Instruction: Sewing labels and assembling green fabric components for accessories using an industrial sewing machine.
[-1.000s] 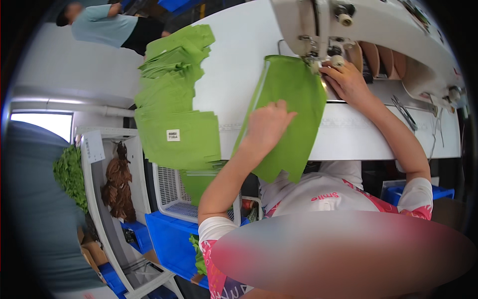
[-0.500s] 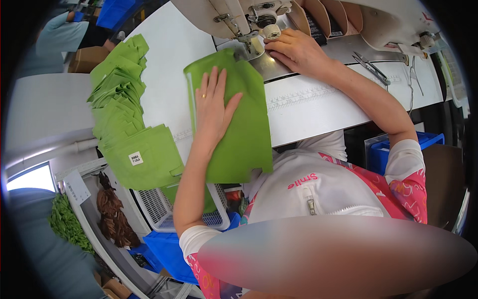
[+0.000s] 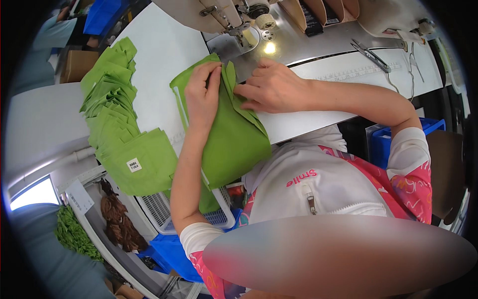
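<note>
A green fabric piece (image 3: 231, 149) lies on the white table (image 3: 159, 60) in front of the sewing machine (image 3: 224, 20), its right edge folded over. My left hand (image 3: 203, 97) pinches its upper edge. My right hand (image 3: 266, 87) grips the folded right edge with bent fingers, some of them partly hidden in the cloth. Left of them is a heap of overlapping green pieces (image 3: 109, 94), the nearest bearing a small white label (image 3: 134, 165). The machine's lamp lights the metal bed (image 3: 281, 42) above my right hand.
Thread snips (image 3: 371, 55) lie at the right. Cardboard dividers (image 3: 338, 12) stand behind the bed. Below are a white plastic basket (image 3: 154, 204), blue bins (image 3: 169, 254) and another blue bin (image 3: 381, 149). Shelving with brown and green material (image 3: 119, 219) stands left. Another person (image 3: 55, 30) is at upper left.
My right hand has come down from beside the needle onto the cloth. My left hand has moved from lying spread to pinching. The fabric's right side is now folded over.
</note>
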Tool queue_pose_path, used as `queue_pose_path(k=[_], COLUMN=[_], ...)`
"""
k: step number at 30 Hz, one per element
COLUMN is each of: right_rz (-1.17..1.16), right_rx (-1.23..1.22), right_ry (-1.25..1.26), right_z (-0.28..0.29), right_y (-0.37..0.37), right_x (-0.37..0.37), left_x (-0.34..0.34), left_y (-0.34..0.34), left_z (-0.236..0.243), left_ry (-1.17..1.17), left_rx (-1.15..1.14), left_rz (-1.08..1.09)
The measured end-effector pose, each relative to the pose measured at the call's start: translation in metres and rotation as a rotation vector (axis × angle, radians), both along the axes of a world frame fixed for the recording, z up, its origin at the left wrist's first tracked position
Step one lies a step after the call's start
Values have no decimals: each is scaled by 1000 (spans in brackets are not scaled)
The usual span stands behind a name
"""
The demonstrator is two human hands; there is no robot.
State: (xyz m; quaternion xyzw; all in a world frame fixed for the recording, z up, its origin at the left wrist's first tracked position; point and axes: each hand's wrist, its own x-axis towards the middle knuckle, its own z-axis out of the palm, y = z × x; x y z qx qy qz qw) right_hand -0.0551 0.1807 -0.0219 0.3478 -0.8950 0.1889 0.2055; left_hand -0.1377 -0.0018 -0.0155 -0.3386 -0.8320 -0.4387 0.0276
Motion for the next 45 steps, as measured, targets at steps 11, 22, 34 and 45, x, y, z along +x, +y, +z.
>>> queue_pose_path(k=[11,22,34,45], right_rz=[-267,-324,-384,-48], right_rx=[-207,-376,-112,-32], right_ry=[-390,-496,-291,335], right_z=[13,7,0,3], right_y=[4,16,20,7], right_x=[-20,-36,-34,1], left_x=[1,-2,5,-3], left_y=[4,6,4,9], left_z=[-9,-11,-1,-6], left_ry=[-132,-171,-481,-291], left_rx=[136,140,532,259], left_rz=[-1,-5,26,29])
